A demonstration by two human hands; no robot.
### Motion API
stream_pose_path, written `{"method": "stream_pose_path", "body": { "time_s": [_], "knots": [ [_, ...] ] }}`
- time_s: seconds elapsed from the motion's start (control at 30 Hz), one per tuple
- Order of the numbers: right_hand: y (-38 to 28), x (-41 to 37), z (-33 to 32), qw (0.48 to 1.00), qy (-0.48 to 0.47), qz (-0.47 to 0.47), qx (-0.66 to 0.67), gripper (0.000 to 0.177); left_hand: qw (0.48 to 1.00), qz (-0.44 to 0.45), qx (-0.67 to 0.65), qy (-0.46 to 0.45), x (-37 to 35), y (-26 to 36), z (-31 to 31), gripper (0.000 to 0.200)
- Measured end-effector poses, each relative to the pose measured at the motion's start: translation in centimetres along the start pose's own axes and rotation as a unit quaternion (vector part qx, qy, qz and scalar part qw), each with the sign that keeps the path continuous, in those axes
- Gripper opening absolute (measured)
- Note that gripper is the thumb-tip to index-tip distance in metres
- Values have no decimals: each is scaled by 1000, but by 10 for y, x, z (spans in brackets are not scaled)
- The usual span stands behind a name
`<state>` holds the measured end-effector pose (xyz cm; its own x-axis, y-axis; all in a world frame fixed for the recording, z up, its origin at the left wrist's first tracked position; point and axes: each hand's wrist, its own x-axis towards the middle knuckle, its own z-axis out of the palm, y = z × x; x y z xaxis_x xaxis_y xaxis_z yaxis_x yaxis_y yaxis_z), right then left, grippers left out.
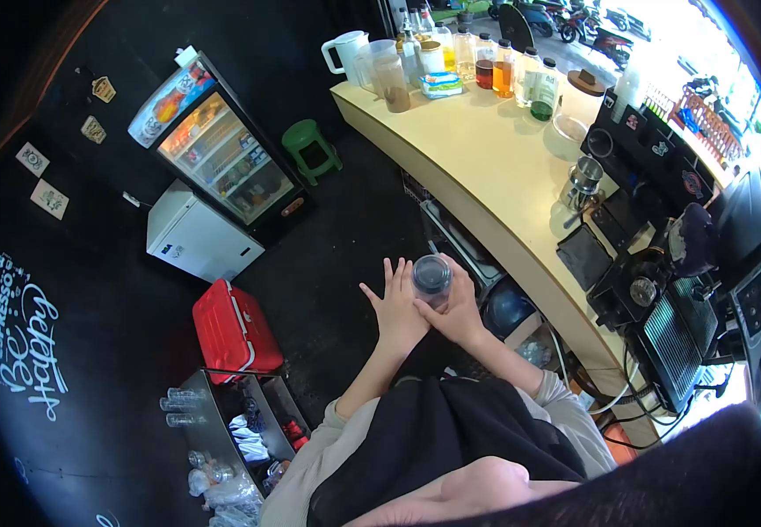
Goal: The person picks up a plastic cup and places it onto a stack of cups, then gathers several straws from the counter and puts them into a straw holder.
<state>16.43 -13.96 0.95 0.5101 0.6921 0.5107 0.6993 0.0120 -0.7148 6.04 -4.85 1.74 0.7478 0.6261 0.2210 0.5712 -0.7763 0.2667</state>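
A clear, round jar-like container with a greyish top is held in front of my body. My right hand wraps around it from the right, thumb across its lower front. On the other side, my left hand has its fingers spread, the palm edge right beside the container. Both hands are over the dark floor, left of the curved counter.
Bottles, pitchers and an espresso machine stand on the counter. At left are a display fridge, white chest freezer, red cooler box and a shelf unit with glasses. A green stool stands farther back.
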Motion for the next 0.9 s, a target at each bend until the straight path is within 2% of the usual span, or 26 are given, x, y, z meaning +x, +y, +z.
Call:
{"method": "stream_pose_path", "body": {
  "time_s": [0.07, 0.1, 0.17, 0.27, 0.5, 0.6, 0.67, 0.9],
  "knots": [
    [12, 12, 6, 1000, 19, -14, 9, 86, 1000, 1, 20, 0, 16, -7, 15, 90],
    [20, 19, 9, 999, 27, -9, 45, 86, 1000, 9, 18, 2, 26, -8, 20, 90],
    [37, 29, 11, 999, 33, 1, 18, 85, 999, 12, 2, -31, 43, -8, 31, 90],
    [60, 47, 11, 998, 45, 35, -1, 87, 999, 39, -4, -29, 78, -5, 47, 91],
    [122, 106, 5, 987, 118, 71, -83, 87, 988, 130, -46, -68, 186, 6, 81, 98],
    [145, 144, 2, 977, 140, 94, -132, 88, 976, 199, -76, -35, 245, 9, 96, 100],
    [154, 168, -1, 970, 167, 129, -120, 88, 967, 217, -106, -84, 284, 14, 98, 103],
    [188, 238, -11, 951, 202, 207, -106, 90, 944, 284, -139, -94, 380, 31, 104, 103]
  ]
}}
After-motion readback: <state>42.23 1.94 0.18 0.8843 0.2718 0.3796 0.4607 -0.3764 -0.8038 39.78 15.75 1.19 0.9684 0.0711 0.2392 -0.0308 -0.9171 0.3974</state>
